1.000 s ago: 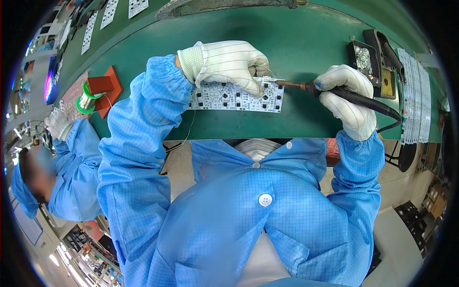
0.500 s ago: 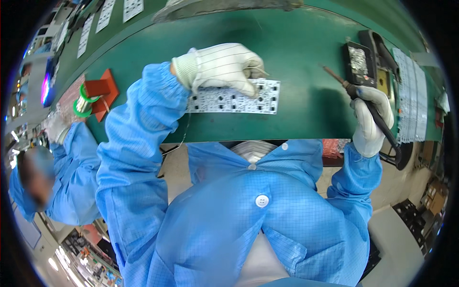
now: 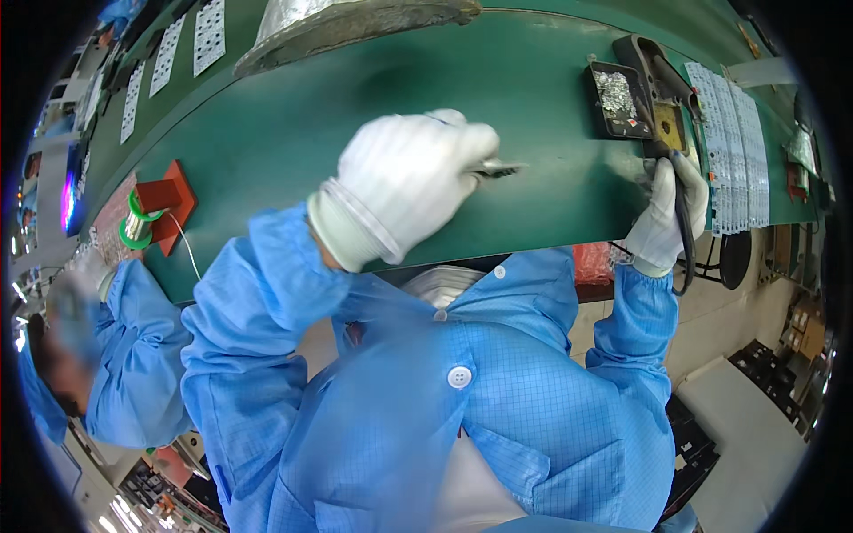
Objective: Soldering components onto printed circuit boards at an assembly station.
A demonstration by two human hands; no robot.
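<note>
Left hand (image 3: 404,182): white glove, motion-blurred, held above the middle of the counter (image 3: 533,98); fingers closed on a circuit board. Individual fingers hard to separate.

Circuit board (image 3: 500,169): in the left hand's fingertips, seen nearly edge-on; only a short, blurred dark-and-pale strip protrudes, the remainder hidden by the glove. Face and components cannot be read.

Right hand (image 3: 666,213): white glove, at the counter's right, fingers curled around a soldering iron (image 3: 657,148). Iron's handle partly covered; tip not distinguishable against the dark items behind. Black cord (image 3: 686,240) hangs beside the wrist.

Black tray (image 3: 595,102): silvery bits inside; iron holder (image 3: 653,67) alongside, with a yellow sponge (image 3: 668,124), partly obscured.

White strips (image 3: 729,147): row at far right, details indistinct.

Solder spool (image 3: 137,222): green-rimmed, on a red stand (image 3: 173,200), left.

Metal hood-like piece (image 3: 355,31): cut off by the upper edge.

Co-worker (image 3: 133,355): blue sleeve, left; gloved hand blurred.
</note>
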